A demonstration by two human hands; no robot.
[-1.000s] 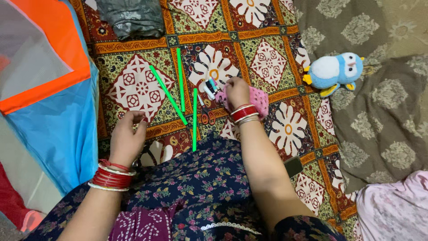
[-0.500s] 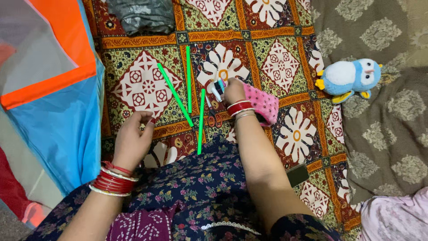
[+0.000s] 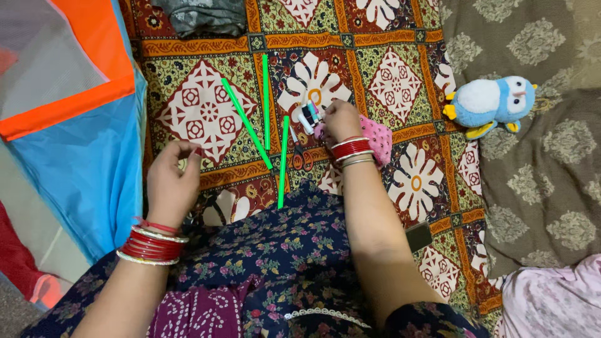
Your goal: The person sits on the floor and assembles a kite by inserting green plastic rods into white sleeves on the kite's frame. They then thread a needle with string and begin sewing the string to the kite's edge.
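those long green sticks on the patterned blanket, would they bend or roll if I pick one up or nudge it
The green sticks look thin and straight, so probably light and fairly stiff. If round, a nudge might roll one, though the soft patterned blanket should slow it.

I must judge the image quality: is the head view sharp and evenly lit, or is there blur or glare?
Head view: light is soft and even, no glare; the green sticks and the blue penguin toy look sharp; the right hand casts only a faint shadow; the left hand is slightly soft.
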